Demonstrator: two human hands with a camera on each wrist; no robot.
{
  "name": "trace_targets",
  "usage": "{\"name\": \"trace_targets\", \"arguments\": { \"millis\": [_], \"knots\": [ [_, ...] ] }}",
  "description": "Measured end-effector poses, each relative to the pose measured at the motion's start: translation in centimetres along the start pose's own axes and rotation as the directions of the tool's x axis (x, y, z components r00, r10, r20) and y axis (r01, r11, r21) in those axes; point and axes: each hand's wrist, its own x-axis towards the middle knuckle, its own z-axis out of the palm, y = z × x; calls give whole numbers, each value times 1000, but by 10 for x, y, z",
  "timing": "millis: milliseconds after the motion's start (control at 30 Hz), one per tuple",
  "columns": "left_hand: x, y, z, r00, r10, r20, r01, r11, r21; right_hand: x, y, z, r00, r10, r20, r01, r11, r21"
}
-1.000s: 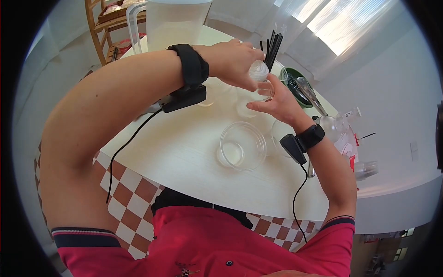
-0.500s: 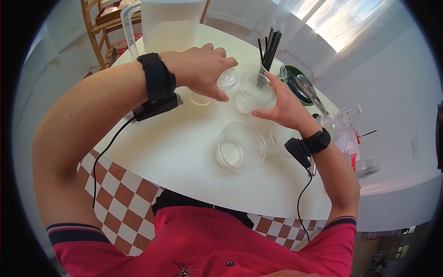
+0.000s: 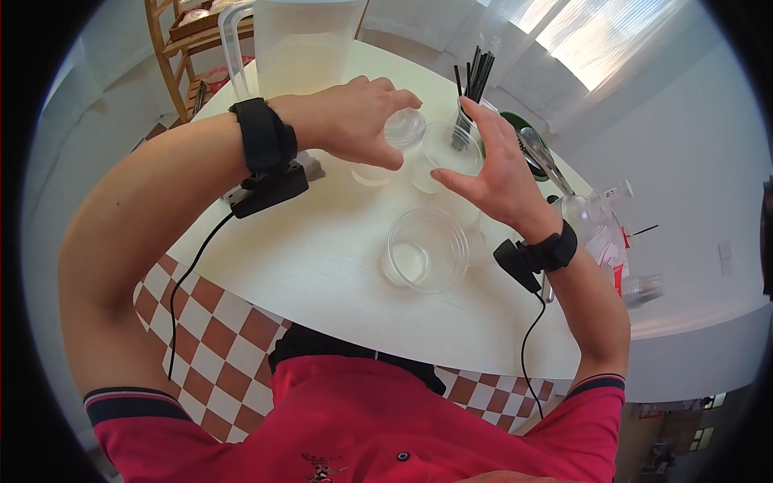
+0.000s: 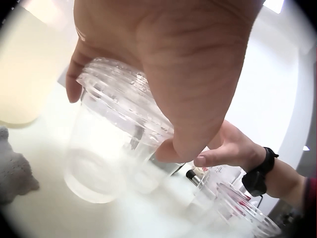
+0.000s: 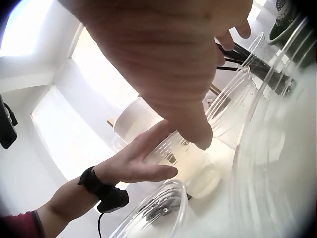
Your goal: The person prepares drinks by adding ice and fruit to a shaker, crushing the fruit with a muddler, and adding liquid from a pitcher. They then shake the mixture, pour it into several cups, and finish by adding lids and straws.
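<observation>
My left hand [image 3: 342, 121] curves round the rims of a stack of clear plastic cups [image 3: 405, 129] near the pitcher. In the left wrist view, its thumb and a finger lie on opposite sides of the stacked rims, above the upright cup wall [image 4: 96, 158]. My right hand [image 3: 506, 177] has its thumb and fingers spread beside a single clear cup [image 3: 451, 165], with a gap between them and its rim. Nearer my body stands another clear plastic cup [image 3: 427, 278], and one more, faint, is partly behind the right wrist.
A large translucent pitcher [image 3: 306, 60] stands at the back left. Black straws [image 3: 477, 76] stand in a cup behind the right hand. A green bowl [image 3: 523, 125] and a metal utensil [image 3: 543, 161] lie at the right. A grey cloth [image 4: 15, 173] lies left of the stack.
The left hand has drawn back leftward from the right hand with the cup stack. The single cup now stands on the table, and the right hand's fingers have spread away from it.
</observation>
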Motion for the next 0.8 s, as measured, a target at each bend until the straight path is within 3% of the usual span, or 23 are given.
{"name": "trace_targets", "arguments": {
  "millis": [67,167,233,367,567,667,733,800],
  "knots": [
    [1,5,-9,999,3,-36,-6,998,-63,5,-9,6,990,-118,-72,118,993,3],
    [3,15,-20,997,8,-83,-20,989,-147,17,-38,7,995,98,16,-98,942,321],
    [3,19,-23,990,18,-140,-44,981,-188,28,-38,15,993,114,31,-115,872,476],
    [-2,21,-33,997,-36,-75,11,953,-304,42,-34,21,985,127,115,-171,700,693],
    [-5,11,-26,999,-3,-37,-13,906,-423,40,-38,20,976,135,170,-216,695,686],
    [-5,7,-25,1000,-6,6,8,892,-451,41,-37,20,966,135,221,-257,612,748],
    [-7,7,-28,1000,-10,14,15,894,-447,41,-32,23,962,128,243,-267,635,725],
    [-10,8,-37,997,-50,62,77,827,-556,40,-31,24,964,113,240,-248,702,668]
  ]
}}
